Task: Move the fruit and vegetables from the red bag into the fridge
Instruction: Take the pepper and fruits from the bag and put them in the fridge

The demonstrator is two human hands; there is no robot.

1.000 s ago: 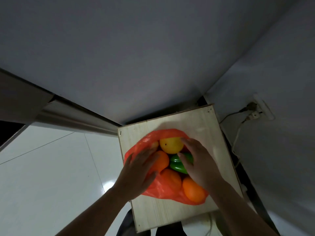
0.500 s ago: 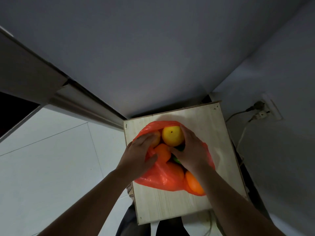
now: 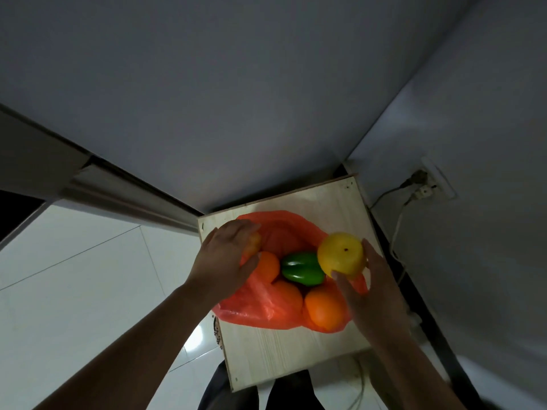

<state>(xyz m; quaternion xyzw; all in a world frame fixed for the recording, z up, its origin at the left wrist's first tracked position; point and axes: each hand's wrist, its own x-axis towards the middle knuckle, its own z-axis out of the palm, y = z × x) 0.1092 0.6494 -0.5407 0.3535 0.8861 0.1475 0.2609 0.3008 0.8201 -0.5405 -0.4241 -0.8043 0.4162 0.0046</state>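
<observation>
With fingers clamped on it, the right hand (image 3: 370,294) is holding the yellow fruit (image 3: 340,254) above the right side of the red bag (image 3: 266,309), while the left hand (image 3: 225,258) is curling its fingers round a small orange fruit (image 3: 254,244) at the left rim, likely to carry both out together.

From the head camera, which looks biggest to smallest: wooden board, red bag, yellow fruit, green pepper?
1. wooden board
2. red bag
3. yellow fruit and green pepper look alike; the fruit is held up nearer the camera and the pepper is partly hidden, so unranked.
</observation>
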